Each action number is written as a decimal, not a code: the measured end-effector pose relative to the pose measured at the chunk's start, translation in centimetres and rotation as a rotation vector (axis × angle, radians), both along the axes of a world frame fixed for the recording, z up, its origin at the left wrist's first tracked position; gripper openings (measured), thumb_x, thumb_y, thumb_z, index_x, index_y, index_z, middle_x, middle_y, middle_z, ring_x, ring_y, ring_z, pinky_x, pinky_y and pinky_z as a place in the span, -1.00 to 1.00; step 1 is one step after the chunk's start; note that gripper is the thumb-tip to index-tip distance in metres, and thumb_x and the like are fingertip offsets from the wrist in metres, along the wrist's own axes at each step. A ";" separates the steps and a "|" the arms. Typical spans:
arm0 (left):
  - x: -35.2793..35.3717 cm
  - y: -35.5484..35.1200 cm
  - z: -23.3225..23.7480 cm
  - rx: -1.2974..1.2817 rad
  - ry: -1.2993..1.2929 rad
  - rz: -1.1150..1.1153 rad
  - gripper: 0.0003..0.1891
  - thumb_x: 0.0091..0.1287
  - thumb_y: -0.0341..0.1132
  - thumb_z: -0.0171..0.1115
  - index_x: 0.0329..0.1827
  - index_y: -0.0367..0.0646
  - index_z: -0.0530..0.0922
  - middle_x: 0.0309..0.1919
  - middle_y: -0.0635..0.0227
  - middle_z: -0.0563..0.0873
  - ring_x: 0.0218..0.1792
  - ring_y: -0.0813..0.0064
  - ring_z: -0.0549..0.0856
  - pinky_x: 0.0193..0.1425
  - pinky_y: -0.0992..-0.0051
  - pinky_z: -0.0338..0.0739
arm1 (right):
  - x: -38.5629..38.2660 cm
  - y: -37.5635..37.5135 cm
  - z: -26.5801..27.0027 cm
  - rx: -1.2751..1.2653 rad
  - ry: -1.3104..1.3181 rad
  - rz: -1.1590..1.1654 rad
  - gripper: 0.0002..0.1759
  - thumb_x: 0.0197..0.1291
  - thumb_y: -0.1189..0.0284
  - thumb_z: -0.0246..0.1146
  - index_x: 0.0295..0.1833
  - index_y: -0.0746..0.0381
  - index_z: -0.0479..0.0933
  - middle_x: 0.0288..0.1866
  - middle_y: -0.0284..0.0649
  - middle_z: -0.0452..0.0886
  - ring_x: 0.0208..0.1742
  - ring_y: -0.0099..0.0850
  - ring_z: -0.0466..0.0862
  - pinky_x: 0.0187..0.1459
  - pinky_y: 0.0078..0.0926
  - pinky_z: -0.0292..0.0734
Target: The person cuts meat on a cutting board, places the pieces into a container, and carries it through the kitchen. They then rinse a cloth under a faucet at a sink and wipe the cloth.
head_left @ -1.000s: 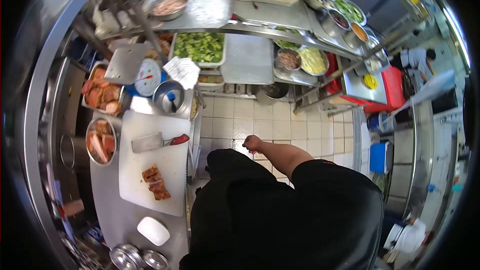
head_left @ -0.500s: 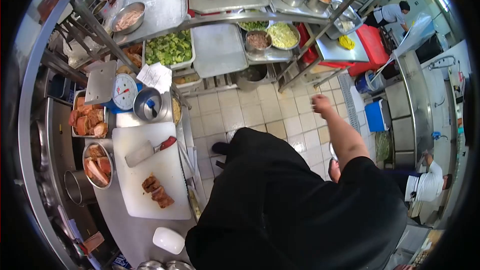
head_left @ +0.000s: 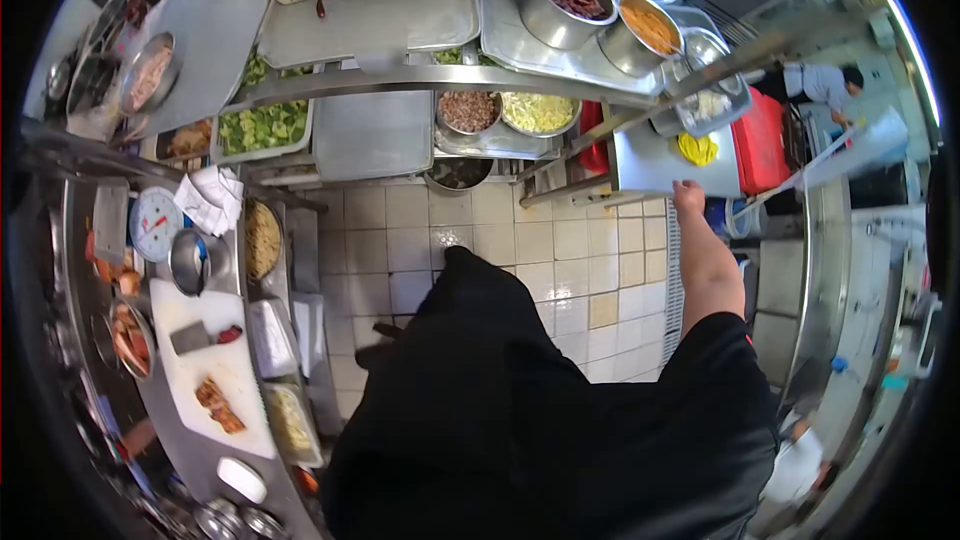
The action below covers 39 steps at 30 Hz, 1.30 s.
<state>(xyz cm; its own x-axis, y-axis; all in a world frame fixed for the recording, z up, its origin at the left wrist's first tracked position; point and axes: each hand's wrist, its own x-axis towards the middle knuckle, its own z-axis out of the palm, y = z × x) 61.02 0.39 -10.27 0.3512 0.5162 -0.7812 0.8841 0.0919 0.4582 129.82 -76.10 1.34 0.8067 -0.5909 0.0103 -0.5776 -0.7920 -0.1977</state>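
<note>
My right hand (head_left: 688, 195) is stretched forward on the right, its fingers curled closed with nothing showing in them. It overlaps the front edge of a metal side table (head_left: 650, 162) in this view. Just beyond it, a crumpled yellow cloth (head_left: 697, 149) lies on that table. My left hand is out of view. Over on the left counter, a white cutting board (head_left: 205, 387) carries a cleaver (head_left: 192, 338) with a red handle and a piece of browned meat (head_left: 219, 406).
Shelves ahead hold a tray of chopped greens (head_left: 265, 128), a bowl of shredded cabbage (head_left: 540, 112) and several other containers. A dial scale (head_left: 155, 223) stands left. A red bin (head_left: 762, 145) is beyond the side table. Two people in white work on the right.
My view has shifted right and forward, so the counter with the board sits further left. My right hand has come closer to the side table and yellow cloth.
</note>
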 end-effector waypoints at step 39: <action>15.5 -3.3 14.5 0.312 -0.484 0.175 -0.67 0.43 -0.22 0.40 0.16 -0.18 0.65 -0.10 0.26 0.80 -0.14 0.42 0.78 0.03 0.41 0.68 | -15.0 30.0 -4.5 0.349 -0.124 0.974 -0.51 0.46 0.31 0.28 0.33 0.42 0.55 0.17 0.18 0.70 0.16 0.08 0.69 0.22 -0.12 0.55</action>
